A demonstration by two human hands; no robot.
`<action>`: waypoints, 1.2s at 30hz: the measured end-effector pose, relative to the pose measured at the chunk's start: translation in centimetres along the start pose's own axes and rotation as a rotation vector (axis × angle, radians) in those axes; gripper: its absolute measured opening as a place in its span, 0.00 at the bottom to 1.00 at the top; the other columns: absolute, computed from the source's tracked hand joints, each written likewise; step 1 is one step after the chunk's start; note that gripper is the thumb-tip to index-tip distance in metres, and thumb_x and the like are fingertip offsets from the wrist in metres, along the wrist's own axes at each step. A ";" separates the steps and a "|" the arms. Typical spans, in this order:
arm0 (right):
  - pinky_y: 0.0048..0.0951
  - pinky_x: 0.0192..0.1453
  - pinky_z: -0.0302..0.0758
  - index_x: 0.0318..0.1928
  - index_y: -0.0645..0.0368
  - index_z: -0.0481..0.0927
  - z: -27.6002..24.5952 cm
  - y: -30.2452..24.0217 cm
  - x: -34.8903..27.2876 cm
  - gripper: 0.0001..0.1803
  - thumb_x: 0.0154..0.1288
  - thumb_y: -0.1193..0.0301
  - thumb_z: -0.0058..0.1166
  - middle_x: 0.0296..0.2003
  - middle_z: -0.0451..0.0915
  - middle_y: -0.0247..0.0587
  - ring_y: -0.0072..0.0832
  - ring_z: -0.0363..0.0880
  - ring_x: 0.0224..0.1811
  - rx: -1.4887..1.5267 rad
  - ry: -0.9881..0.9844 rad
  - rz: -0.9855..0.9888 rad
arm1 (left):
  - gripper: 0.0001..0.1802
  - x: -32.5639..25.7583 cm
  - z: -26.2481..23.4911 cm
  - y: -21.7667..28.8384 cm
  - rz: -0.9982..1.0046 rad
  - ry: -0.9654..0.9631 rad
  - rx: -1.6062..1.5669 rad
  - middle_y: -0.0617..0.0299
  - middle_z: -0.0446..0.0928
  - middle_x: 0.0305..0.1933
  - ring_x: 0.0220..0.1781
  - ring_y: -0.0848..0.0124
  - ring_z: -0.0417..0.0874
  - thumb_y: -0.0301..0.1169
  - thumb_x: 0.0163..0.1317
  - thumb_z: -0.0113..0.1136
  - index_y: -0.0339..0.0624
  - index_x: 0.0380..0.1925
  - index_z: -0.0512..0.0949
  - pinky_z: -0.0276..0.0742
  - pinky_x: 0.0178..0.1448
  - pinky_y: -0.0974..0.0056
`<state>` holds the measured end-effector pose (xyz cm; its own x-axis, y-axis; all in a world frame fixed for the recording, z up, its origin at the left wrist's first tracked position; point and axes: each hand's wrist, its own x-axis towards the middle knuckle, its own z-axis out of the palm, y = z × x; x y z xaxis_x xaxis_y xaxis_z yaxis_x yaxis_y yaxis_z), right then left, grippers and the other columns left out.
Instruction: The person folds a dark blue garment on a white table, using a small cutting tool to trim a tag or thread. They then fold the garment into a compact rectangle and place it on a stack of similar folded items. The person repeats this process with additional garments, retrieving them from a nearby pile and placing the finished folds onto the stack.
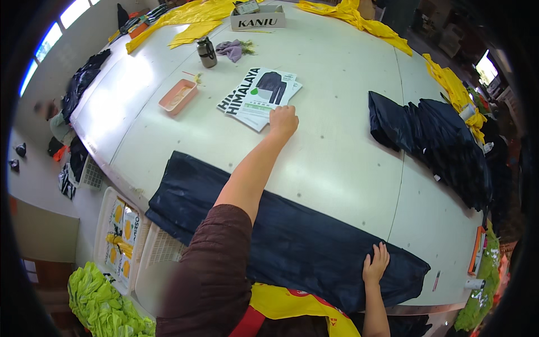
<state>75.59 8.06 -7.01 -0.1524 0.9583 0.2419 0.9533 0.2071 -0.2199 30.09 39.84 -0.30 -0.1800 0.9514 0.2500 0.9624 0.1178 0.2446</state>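
Note:
My left arm, in a dark brown sleeve, reaches far across the table. Its hand (283, 122) is closed at the near right corner of a small pile of printed sheets (261, 101), which are white with green and a picture of a dark jacket. The fingertips seem to pinch the top sheet's edge; the hand itself partly hides them. A long folded dark navy garment (303, 236) lies across the table's near side, beneath my left arm. My right hand (377, 263) rests flat on the garment's right part, fingers spread and holding nothing.
Left of the sheets are a pink tray (178, 96), a dark bottle (206, 52) and a purple cloth (229, 50). More dark garments (432, 140) lie at right. A white box (258, 20) and yellow fabric (193, 16) are at the far edge. White baskets (102, 238) stand lower left.

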 end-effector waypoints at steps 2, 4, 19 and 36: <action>0.50 0.67 0.52 0.53 0.61 0.70 0.0 -0.2 0.3 0.20 0.60 0.69 0.48 0.60 0.65 0.52 0.47 0.59 0.64 -0.002 -0.017 0.009 | 0.21 2.0 1.0 -1.1 -0.063 -0.005 0.031 0.56 0.74 0.45 0.57 0.58 0.69 0.42 0.52 0.59 0.43 0.44 0.73 0.63 0.58 0.51; 0.49 0.67 0.52 0.53 0.61 0.70 0.0 -0.4 0.4 0.21 0.57 0.70 0.48 0.60 0.65 0.52 0.48 0.59 0.64 -0.002 -0.031 0.023 | 0.32 3.4 2.1 -2.3 -0.113 -0.031 0.092 0.53 0.66 0.58 0.67 0.56 0.57 0.45 0.52 0.59 0.42 0.54 0.66 0.52 0.66 0.46; 0.50 0.66 0.51 0.52 0.63 0.69 0.1 -0.4 1.1 0.22 0.59 0.66 0.45 0.60 0.64 0.54 0.50 0.58 0.64 -0.022 -0.073 0.041 | 0.29 0.2 0.9 -8.6 0.071 -0.052 0.038 0.51 0.64 0.61 0.66 0.55 0.59 0.36 0.48 0.56 0.44 0.54 0.67 0.49 0.66 0.39; 0.50 0.67 0.50 0.52 0.63 0.69 0.5 0.1 1.1 0.22 0.64 0.61 0.42 0.60 0.64 0.54 0.51 0.58 0.64 -0.024 -0.127 0.098 | 0.21 6.7 3.1 -12.7 0.021 0.060 0.050 0.59 0.70 0.52 0.59 0.60 0.67 0.33 0.47 0.57 0.48 0.45 0.73 0.60 0.57 0.35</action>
<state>75.39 9.25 -7.20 -0.0892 0.9911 0.0983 0.9709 0.1086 -0.2137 17.25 45.60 -4.66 -0.1698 0.9353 0.3104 0.9749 0.1133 0.1919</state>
